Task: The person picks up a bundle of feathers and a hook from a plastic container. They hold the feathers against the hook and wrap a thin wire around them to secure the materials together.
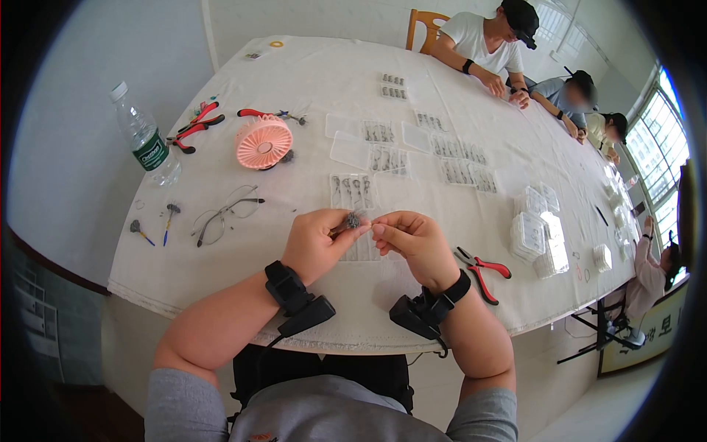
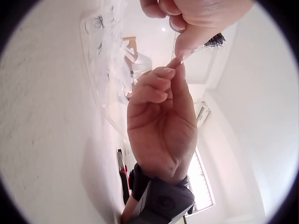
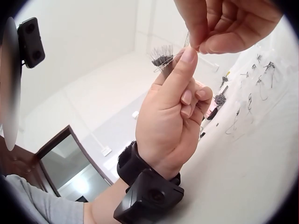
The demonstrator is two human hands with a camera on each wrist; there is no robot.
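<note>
My left hand (image 1: 317, 239) grips a dark bundle of fine, hair-like strands (image 1: 353, 219) in front of my body, its bristly ends fanning out beside the thumb. In the right wrist view the strand bundle (image 3: 162, 59) shows a thin pale loop near its top, running towards the left thumb tip. My right hand (image 1: 412, 243) meets that thumb tip, thumb and index finger pinching a fine strand mostly hidden by the fingertips. Just beyond the hands lies a clear compartment box (image 1: 353, 190) with dark strand pieces in its slots; another part of it shows under the hands.
Red-handled pliers (image 1: 482, 272) lie right of my right hand. To the left are glasses (image 1: 227, 214), a pink fan (image 1: 264, 142), a water bottle (image 1: 147, 140) and more pliers (image 1: 195, 129). Clear boxes (image 1: 541, 236) are stacked at right. Other people sit along the table.
</note>
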